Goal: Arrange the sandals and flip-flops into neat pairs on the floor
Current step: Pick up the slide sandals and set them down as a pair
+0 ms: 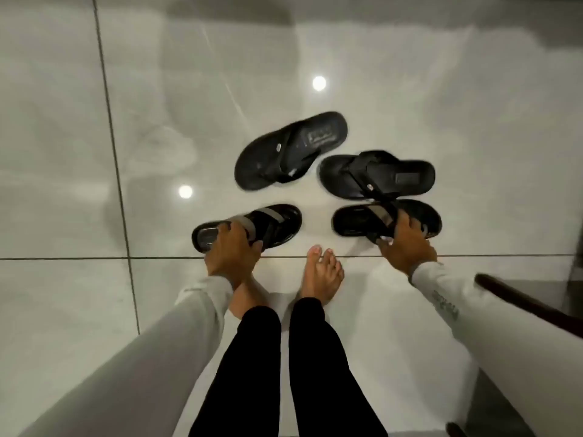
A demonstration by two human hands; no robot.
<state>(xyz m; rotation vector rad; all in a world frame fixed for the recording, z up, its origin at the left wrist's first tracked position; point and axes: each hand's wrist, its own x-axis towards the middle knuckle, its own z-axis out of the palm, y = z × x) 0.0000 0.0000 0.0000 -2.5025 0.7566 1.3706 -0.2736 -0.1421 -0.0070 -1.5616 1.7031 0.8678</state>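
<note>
While you stand barefoot on the tiled floor (pixel 63 152), your left hand (pixel 232 252) clamps the left sandal (pixel 249 227) at its heel. Two black flip-flops (pixel 290 151) lie beyond, apart. Your right hand (pixel 405 244) grips the right sandal (pixel 362 220) by its strap.

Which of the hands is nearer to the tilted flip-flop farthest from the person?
Left. The left hand grips a grey-strapped sandal just below that flip-flop; the right hand holds the other sandal, further right.

Four black sandals (pixel 315 171), scattered, unpaired
</note>
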